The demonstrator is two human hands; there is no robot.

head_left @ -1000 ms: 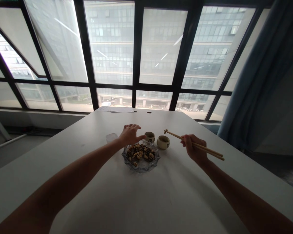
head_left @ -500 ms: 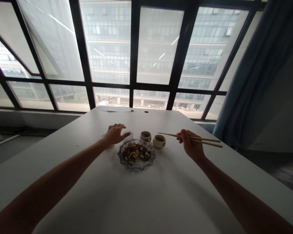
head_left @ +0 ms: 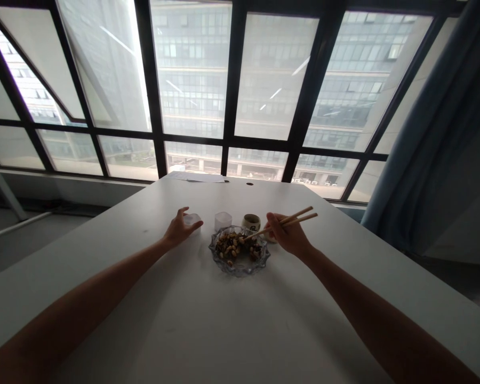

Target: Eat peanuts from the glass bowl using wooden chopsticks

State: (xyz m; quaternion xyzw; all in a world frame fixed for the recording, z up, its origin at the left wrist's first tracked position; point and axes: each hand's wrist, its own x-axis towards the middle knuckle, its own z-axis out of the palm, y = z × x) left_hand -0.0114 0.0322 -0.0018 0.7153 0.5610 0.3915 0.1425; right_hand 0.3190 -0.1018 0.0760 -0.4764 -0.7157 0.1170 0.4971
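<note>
My left hand has its thumb and fingers curled around a small translucent cup standing on the white table. In my right hand is a pair of wooden chopsticks, their tips down among the mixed nuts and seeds in a scalloped glass dish. Just behind the dish stand another translucent cup and a beige ceramic cup with a dark character on it. My right hand mostly hides a second ceramic cup beside the dish.
White sheets of paper lie at the table's far end, near a dark round hole. Tall windows with dark frames rise beyond the table. A blue curtain hangs at the right.
My right hand has moved left, bringing the chopstick tips down into the nuts. My left hand has moved to the leftmost translucent cup and closed around it. The camera view has shifted slightly left.
</note>
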